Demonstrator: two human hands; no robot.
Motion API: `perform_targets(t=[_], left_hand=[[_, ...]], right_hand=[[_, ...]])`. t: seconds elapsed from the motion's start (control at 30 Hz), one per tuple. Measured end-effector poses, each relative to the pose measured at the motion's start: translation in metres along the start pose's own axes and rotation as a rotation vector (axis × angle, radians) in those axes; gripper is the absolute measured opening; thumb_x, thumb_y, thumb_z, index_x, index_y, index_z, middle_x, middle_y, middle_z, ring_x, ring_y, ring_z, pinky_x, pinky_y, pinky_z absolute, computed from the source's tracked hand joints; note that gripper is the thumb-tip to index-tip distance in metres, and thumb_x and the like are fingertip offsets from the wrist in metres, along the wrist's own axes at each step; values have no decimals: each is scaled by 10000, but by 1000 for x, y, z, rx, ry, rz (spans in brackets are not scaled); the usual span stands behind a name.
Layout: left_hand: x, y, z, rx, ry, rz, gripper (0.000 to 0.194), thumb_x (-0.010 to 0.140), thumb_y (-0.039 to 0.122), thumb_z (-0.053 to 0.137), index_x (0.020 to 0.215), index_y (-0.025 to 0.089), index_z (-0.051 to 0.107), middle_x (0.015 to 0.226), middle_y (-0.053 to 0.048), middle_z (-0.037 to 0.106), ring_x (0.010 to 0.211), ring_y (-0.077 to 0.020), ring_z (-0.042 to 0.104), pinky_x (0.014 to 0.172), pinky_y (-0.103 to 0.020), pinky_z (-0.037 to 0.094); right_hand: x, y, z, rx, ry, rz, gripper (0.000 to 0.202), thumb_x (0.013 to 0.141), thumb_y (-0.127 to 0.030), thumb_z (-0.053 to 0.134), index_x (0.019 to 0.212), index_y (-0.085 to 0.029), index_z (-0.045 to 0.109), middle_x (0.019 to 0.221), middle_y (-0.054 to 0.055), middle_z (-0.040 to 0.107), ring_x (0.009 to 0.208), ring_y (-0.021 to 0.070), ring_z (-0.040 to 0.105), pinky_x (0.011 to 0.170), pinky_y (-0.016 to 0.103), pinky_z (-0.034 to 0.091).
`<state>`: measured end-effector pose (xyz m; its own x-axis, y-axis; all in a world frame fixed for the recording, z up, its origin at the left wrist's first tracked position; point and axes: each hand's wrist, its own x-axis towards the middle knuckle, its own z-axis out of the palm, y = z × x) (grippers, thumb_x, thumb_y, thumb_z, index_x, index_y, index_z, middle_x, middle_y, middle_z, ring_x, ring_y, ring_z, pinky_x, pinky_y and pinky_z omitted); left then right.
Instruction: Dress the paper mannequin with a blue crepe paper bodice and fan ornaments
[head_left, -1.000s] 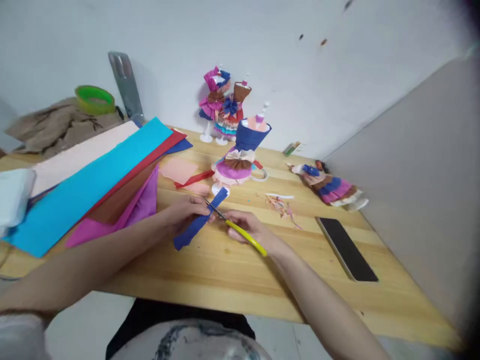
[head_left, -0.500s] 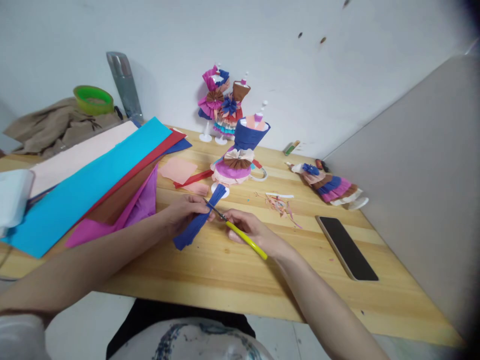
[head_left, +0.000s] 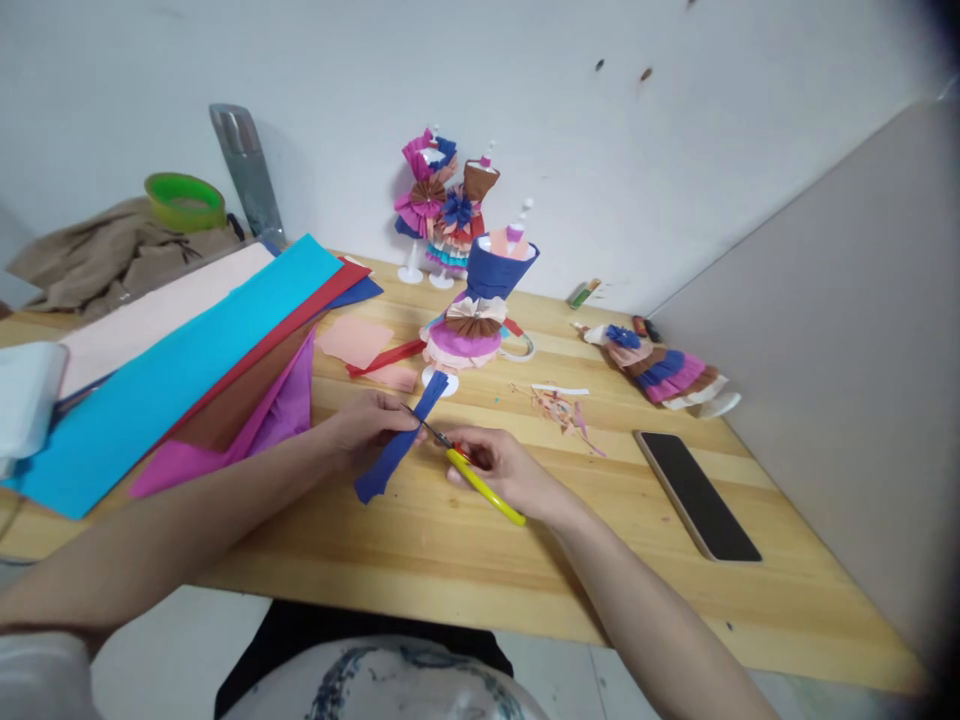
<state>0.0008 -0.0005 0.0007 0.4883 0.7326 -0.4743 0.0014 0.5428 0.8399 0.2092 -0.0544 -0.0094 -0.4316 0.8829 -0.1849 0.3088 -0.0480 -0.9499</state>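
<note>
My left hand (head_left: 375, 424) pinches a folded dark blue paper strip (head_left: 386, 466) near its middle, at the centre of the view. The strip slants from upper right to lower left above the table. My right hand (head_left: 499, 468) is closed on scissors (head_left: 486, 488) with yellow and red handles. Their blades point up and left and cross the strip beside my left fingertips. Just behind the strip stands a small dress form (head_left: 502, 268) in a blue top, with a pale and brown bow and a purple and pink skirt.
Coloured paper sheets (head_left: 180, 365) cover the left side. Two dressed forms (head_left: 456, 215) stand by the wall; another (head_left: 664, 370) lies at the right. Paper scraps (head_left: 559, 408), a phone (head_left: 697, 497), a bottle (head_left: 247, 170) and a green tape roll (head_left: 185, 203) are also on the table.
The scissors have shifted slightly left and down, and red on their handle now shows. The lower part of the blue strip has swung a little to the right and looks narrower.
</note>
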Motion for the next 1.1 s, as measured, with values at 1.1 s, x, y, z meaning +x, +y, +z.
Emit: perform_targets(t=[1.1], left_hand=[[0,3,-1,-14,-28,-71,94,675,150,726,603,100,758,443,-19,593,375,-66,441,378,-201,271]], right_hand=[[-1,-1,-4,76,-15,-4,461,681,-550,786,860,-133,708,585,-80,340,531,55,255,468,216,218]])
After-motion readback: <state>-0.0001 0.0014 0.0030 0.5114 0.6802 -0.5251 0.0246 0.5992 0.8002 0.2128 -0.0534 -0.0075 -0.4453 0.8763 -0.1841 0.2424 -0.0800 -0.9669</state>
